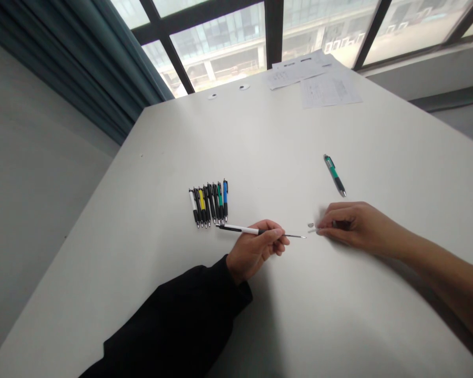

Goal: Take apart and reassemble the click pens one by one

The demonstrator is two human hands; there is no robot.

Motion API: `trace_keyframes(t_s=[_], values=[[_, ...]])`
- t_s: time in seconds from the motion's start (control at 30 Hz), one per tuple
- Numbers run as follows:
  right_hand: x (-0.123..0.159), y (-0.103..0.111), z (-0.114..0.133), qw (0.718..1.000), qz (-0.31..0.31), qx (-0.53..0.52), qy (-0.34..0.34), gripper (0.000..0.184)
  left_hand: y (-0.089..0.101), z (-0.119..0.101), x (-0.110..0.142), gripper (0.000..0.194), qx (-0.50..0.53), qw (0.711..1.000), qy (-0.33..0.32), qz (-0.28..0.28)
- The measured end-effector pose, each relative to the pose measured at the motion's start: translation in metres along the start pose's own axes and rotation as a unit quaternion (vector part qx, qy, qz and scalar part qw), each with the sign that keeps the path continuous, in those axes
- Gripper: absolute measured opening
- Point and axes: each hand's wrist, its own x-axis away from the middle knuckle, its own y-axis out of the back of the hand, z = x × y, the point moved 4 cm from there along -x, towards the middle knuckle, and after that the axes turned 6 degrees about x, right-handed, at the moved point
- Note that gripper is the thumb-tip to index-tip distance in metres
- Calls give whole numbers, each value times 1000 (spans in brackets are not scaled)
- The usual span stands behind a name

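Note:
My left hand (260, 244) is closed around a white ballpoint pen (240, 229) with a black grip. From the pen's front end a thin refill (295, 236) sticks out bare, pointing right toward my other hand. My right hand (350, 223) is low over the table, thumb and fingers pinched together, slightly blurred. At its fingertips shows a small thin grey piece (312, 231), too blurred to name surely. Just beyond it a tiny silvery part (310, 225) lies on the table.
Left of centre, several click pens (208, 205) lie side by side in a row. A single green pen (335, 175) lies beyond my right hand. Paper sheets (331, 89) are at the white table's (161, 152) far end, by the window. A curtain (98, 63) hangs at the left.

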Motion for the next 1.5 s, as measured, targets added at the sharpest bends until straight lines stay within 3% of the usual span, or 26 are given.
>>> trace_keyframes(t_s=[0.4,1.5], values=[[0,0,0,1000,-23,6,-9,23,-1,1,0,32,2,1000,3,2],[-1,1,0,1000,-16,27,4,21,0,1,0,32,-5,1000,2,5]])
